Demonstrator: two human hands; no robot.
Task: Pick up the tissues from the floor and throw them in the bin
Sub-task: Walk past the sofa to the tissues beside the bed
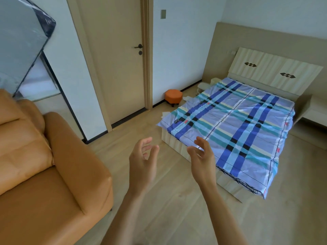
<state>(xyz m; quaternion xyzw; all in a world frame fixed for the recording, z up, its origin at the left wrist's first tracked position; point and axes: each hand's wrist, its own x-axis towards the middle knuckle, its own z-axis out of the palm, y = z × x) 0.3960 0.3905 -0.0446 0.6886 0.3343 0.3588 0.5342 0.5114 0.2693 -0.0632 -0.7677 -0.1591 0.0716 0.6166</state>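
**Empty hands raised over a bedroom floor**

An orange-brown leather sofa (pixel 53 165) fills the space left of the bed (pixel 235 131). Between sofa and bed, the left hand (pixel 143 165) and right hand (pixel 203 161) are held up over the wooden floor (pixel 177 200), each grip apart with fingers spread, holding nothing. White tissues (pixel 165 114) lie on the floor just beside the bed's left edge, near an orange stool (pixel 173 96); more (pixel 186 98) lie to the stool's right.
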